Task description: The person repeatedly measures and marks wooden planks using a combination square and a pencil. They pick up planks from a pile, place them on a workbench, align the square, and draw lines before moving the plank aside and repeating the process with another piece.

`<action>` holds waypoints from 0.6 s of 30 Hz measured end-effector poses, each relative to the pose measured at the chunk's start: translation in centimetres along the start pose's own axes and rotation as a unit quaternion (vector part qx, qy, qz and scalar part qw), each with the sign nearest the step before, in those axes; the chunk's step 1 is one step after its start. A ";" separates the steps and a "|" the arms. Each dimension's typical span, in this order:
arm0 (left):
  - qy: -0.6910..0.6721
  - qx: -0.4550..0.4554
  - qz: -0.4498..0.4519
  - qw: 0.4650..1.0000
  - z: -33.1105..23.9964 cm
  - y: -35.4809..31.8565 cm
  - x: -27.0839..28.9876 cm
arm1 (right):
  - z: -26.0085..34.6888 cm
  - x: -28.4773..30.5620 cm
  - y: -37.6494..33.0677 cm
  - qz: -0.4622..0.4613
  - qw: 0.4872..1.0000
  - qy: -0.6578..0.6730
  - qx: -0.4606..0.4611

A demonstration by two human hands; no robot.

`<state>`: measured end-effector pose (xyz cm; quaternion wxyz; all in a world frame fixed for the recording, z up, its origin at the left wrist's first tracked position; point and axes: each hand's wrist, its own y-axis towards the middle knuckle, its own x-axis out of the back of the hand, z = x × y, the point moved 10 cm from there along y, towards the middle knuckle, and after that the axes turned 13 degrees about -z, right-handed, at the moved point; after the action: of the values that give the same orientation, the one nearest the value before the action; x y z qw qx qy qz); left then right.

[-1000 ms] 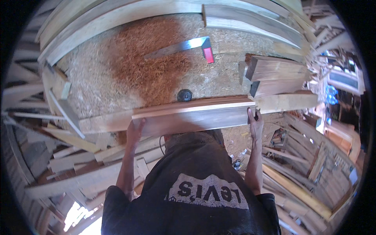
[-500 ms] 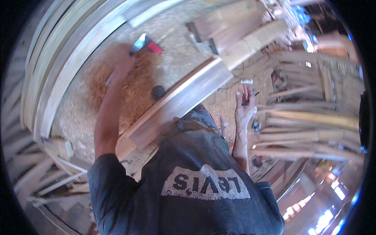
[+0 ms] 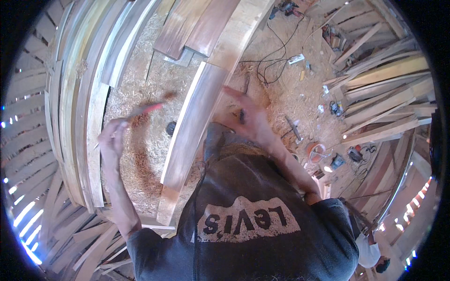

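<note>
Nearest to us, filling the lower middle of the frame, is our own dark grey T-shirt (image 3: 243, 229) with a pale printed patch on the chest. Our left hand (image 3: 111, 139), at middle left, is raised above a surface strewn with sawdust (image 3: 140, 154); a thin blurred tool with a reddish end (image 3: 146, 110) runs from it toward the upper right, so we judge the fingers to be wrapped round its grip, though the blur keeps us from telling how tightly. Our right hand (image 3: 246, 114), just right of centre, hangs with fingers spread and loose, holding nothing, just beside the right edge of a long pale wooden board (image 3: 187, 129) and not touching it as far as we can tell. That board lies slanting from the lower centre toward the upper middle, with a small dark round thing (image 3: 170, 127) on the sawdust at its left side. Further off, curved planks (image 3: 75, 98) stack along the left edge and darker boards (image 3: 197, 25) lie at the top. At the upper right, black cables (image 3: 274, 58) and power tools (image 3: 349, 157) litter the floor, beside leaning timber (image 3: 384, 98). In our judgement the unheld board could slip or swing if the tool strikes it, and the moving tool could catch the right hand so close by; the loose cables could snag a foot.
</note>
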<state>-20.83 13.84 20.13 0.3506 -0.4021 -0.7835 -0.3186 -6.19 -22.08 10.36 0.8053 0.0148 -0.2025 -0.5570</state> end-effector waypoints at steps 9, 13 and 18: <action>0.009 -0.267 0.035 0.963 -11.3 -0.4 -18.8 | -9.3 -4.0 -5.5 0.013 0.980 0.066 -0.187; 0.023 -0.310 0.064 0.948 -12.2 -3.4 -24.8 | -15.7 -4.1 -6.0 -0.015 0.931 0.158 -0.327; -0.020 -0.300 0.117 0.947 -10.8 -5.2 -29.5 | -20.0 -8.7 -4.8 -0.041 0.869 0.294 -0.396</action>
<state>-9.35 -9.06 1.19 0.2324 -0.5837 -0.6062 -0.4877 -6.18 -20.12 -11.90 0.7426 -0.1337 0.2818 -0.5926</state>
